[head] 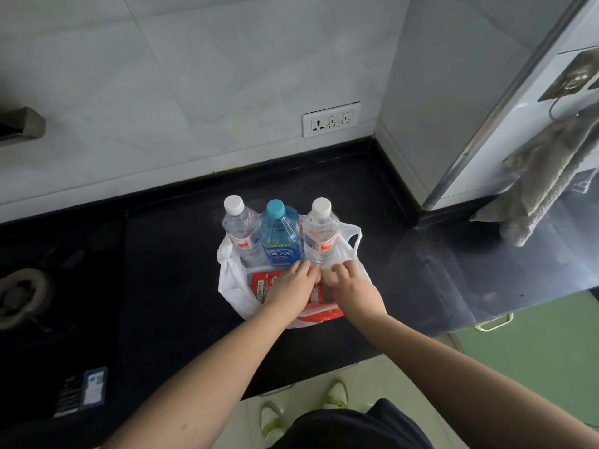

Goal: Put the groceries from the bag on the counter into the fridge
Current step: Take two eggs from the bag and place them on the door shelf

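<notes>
**A:** What do the hands hold?

**B:** I see both hands inside the bag [227, 280]. The left hand [293, 283] lies over the red packet [259, 281], fingers bent; the right hand [348, 280] curls at the base of the right bottle [321, 234]. A true grasp I cannot tell.

**A:** The risk?

**B:** Three bottles stand upright and touching, just beyond the fingers. I think lifting one may tip its neighbours, because the soft bag gives no support.

A dark, glossy desk [168, 280] runs along the tiled wall. A white plastic bag [228, 280] sits on it near the front edge, holding three upright bottles. At far left a gas burner [19, 294] is set into the desk.
</notes>
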`<move>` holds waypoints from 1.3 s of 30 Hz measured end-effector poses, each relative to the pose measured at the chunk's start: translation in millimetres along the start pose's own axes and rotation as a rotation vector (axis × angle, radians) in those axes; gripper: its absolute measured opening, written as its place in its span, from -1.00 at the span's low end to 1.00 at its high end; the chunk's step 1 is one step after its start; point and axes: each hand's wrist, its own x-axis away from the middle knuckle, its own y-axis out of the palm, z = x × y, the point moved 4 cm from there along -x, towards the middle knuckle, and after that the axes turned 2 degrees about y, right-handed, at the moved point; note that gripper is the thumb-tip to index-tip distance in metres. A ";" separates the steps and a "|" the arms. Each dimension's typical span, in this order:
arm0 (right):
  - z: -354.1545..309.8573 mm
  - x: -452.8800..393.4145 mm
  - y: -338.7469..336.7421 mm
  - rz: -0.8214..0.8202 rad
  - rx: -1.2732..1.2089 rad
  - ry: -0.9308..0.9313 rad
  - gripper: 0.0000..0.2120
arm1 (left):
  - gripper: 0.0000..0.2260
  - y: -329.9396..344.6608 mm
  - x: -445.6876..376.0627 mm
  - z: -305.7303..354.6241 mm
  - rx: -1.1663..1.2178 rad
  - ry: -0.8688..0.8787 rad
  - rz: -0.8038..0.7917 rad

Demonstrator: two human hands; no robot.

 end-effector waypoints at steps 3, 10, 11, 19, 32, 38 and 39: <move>-4.0 -8.2 -6.4 -0.025 -0.077 0.000 -0.65 | -0.50 1.9 -2.3 1.1 -0.064 -0.006 0.009; -9.5 -17.2 -0.5 -0.033 -0.094 0.046 -0.69 | -0.48 3.5 -1.6 1.6 -0.138 -0.024 0.033; -8.9 -16.9 0.1 -0.034 -0.108 0.052 -0.69 | -0.48 3.3 -1.2 2.3 -0.139 -0.026 0.033; 7.4 -1.3 5.6 0.136 -0.473 0.084 -0.62 | -0.54 1.4 0.3 -0.8 -0.005 -0.073 0.040; -9.4 43.0 -56.9 0.072 -1.505 0.340 -0.75 | -0.63 -46.2 81.8 -38.1 1.219 -0.417 0.238; -60.6 49.6 -82.8 -0.038 -2.083 0.359 -0.80 | -0.57 -69.7 124.6 -46.7 1.931 -0.443 0.278; -69.6 50.0 -85.0 -0.074 -2.163 0.381 -0.80 | -0.56 -74.2 131.5 -49.5 2.000 -0.438 0.271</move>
